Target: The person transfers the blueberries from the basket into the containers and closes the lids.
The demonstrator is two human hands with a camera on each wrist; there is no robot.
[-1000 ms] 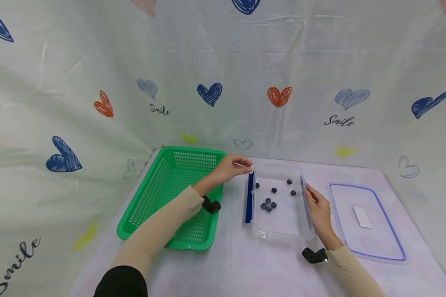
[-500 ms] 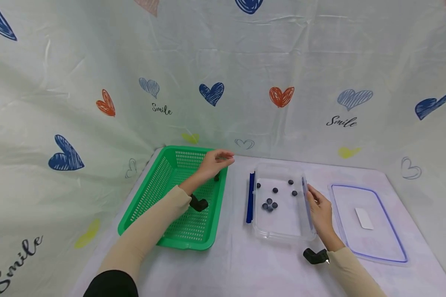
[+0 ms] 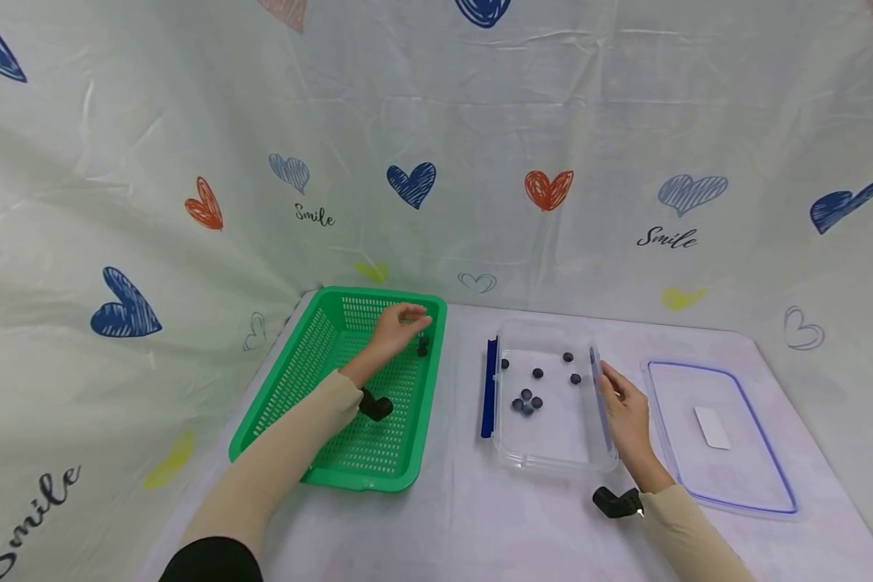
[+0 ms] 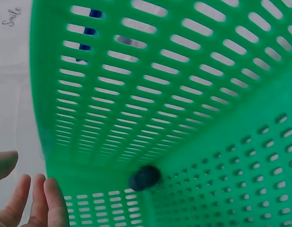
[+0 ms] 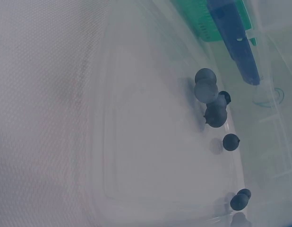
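My left hand (image 3: 400, 327) hovers over the far right part of the green basket (image 3: 436, 388), thumb and fingers apart and holding nothing visible. Below it, a couple of blueberries (image 3: 423, 346) lie in the basket; the left wrist view shows these berries (image 4: 145, 178) together in a corner. My right hand (image 3: 626, 412) grips the right side of a clear plastic container (image 3: 553, 462) at its raised flap. Several blueberries (image 3: 527, 402) are on the container's floor, some clustered and others scattered. Only the container and berries (image 5: 216, 113) appear in the right wrist view, without the hand.
A clear lid (image 3: 735, 481) with a blue seal lies flat to the right, with a white label (image 3: 711, 427) within its outline. The container's blue latch flap (image 3: 490, 388) juts toward the basket. Behind the table hangs a heart-printed curtain (image 3: 480, 234).
My left hand has moved left from the container's far left corner to over the basket, uncovering blueberries there. The right hand and the container stay in place.
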